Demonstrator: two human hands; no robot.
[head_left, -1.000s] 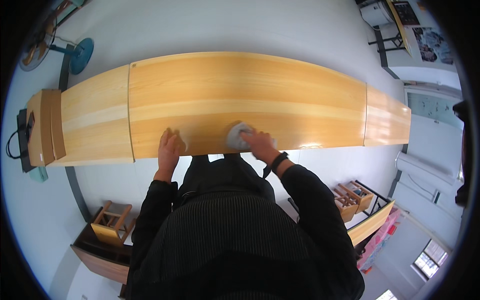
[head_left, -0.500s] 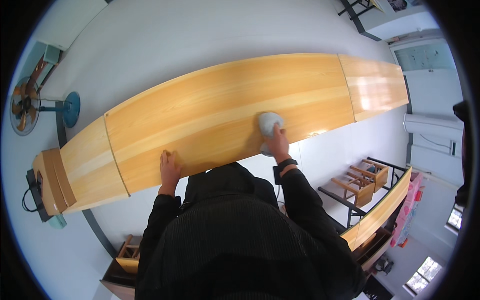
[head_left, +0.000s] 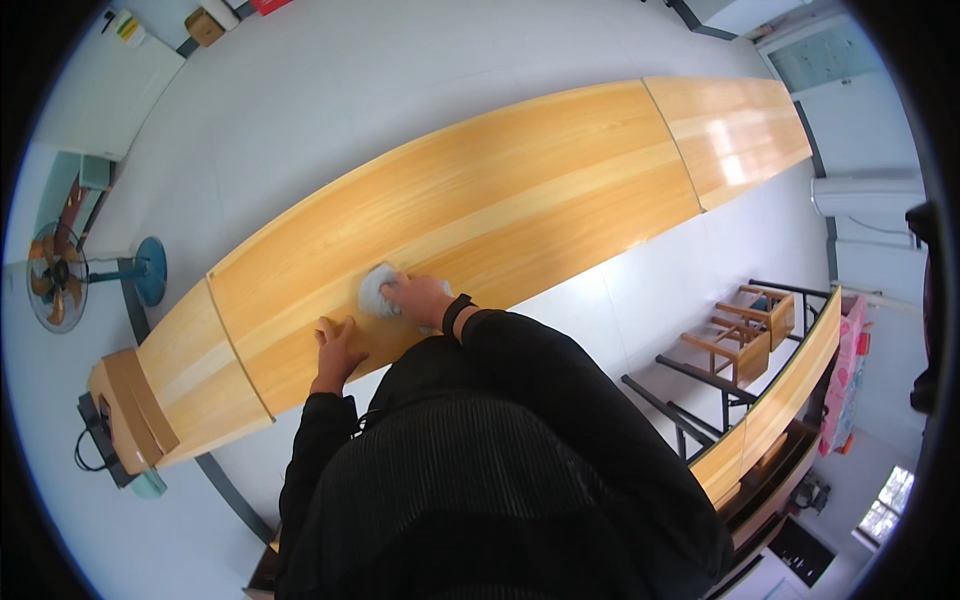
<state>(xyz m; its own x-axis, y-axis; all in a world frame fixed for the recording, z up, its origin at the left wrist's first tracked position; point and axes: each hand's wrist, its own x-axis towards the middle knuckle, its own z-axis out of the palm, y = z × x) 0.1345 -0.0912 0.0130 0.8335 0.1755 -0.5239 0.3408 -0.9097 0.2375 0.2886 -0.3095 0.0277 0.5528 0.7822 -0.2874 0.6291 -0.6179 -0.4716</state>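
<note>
Head cam, right hand [head_left: 420, 298] grips scrunched-up pale-grey cloth [head_left: 375, 291], long yellow wood table [head_left: 500, 190] underneath, left hand [head_left: 338, 354] kinda spread nearby

Table [head_left: 500, 180] looks smooth, shiny, like wood. Rag [head_left: 375, 292] looks like soft cloth. Box [head_left: 124, 410] is dull cardboard. Stool [head_left: 752, 362] looks wooden.

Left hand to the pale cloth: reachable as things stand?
Probably yes: the left hand rests on the tabletop close beside the pale cloth, with nothing visible between them, though the right hand covers part of it.
</note>
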